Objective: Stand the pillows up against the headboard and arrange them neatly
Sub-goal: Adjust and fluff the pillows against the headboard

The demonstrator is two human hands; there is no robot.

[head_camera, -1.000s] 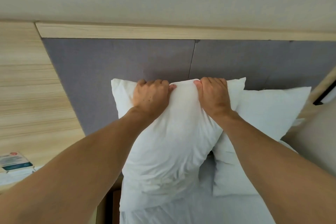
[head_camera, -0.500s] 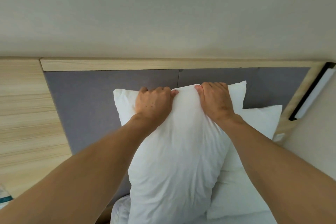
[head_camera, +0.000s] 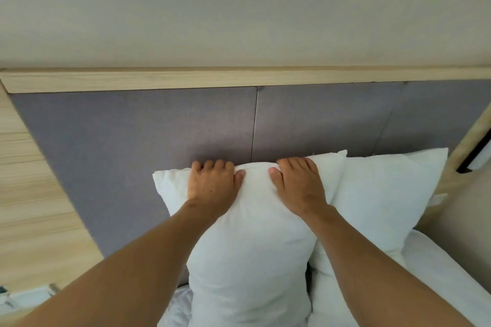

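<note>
The near pillow [head_camera: 249,247] stands upright against the grey padded headboard [head_camera: 159,135], overlapping the left edge of a second white pillow [head_camera: 385,194] that leans on the headboard to its right. The left hand [head_camera: 212,186] and right hand [head_camera: 299,186] each clamp the near pillow's top edge, fingers curled over it, thumbs on the near face. No writing can be read anywhere. A wooden rail [head_camera: 239,79] caps the headboard; white sheets [head_camera: 438,273] lie below.

Both forearms are bare, no sleeves; left hand [head_camera: 212,185] and right hand [head_camera: 299,184] ungloved.
</note>
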